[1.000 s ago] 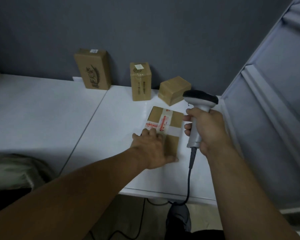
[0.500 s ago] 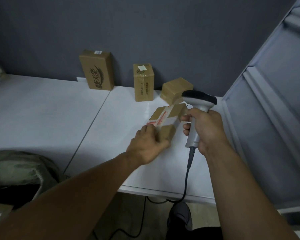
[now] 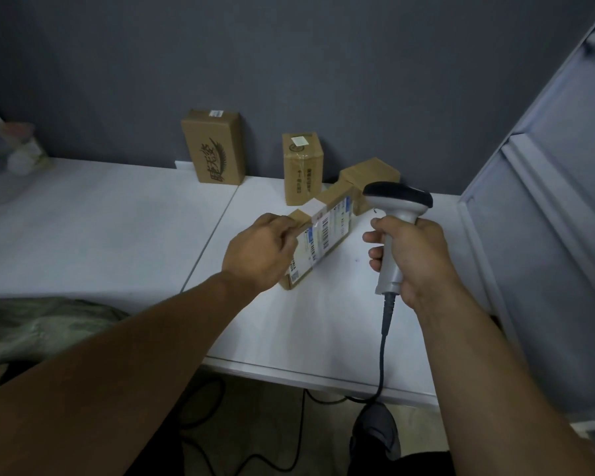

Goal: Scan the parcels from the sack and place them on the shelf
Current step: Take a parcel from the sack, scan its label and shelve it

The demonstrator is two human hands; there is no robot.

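A small cardboard parcel (image 3: 318, 231) was held tipped up on its long edge on the white table (image 3: 117, 214), so that its printed shipping label (image 3: 327, 230) with the barcodes was turned toward the right. The parcel was clamped by the left hand (image 3: 258, 250), whose fingers were curled over its upper left edge; its lower corner appeared to rest on the tabletop.

Just beside it, a corded handheld barcode scanner (image 3: 394, 218) was gripped by the right hand (image 3: 409, 259), closed fully round the pale handle, with the dark head raised near the label's far end. Whether the trigger was pressed could not be told. The scanner's cable (image 3: 382, 352) was seen to hang over the table's front edge.

The step in hand was judged to be the scan itself: the label had been presented, but no reading could be confirmed. Against the grey wall, three further boxes were noted: a tall carton with a printed emblem (image 3: 215, 146), a narrower upright carton (image 3: 303, 168) and a small box (image 3: 370, 173) partly hidden behind the held parcel. Whether these had been scanned could not be determined. A greenish sack (image 3: 35, 328) lay low at the left, its contents hidden. A pale shelf unit (image 3: 543, 187) stood at the right, and placing there was judged still to remain.
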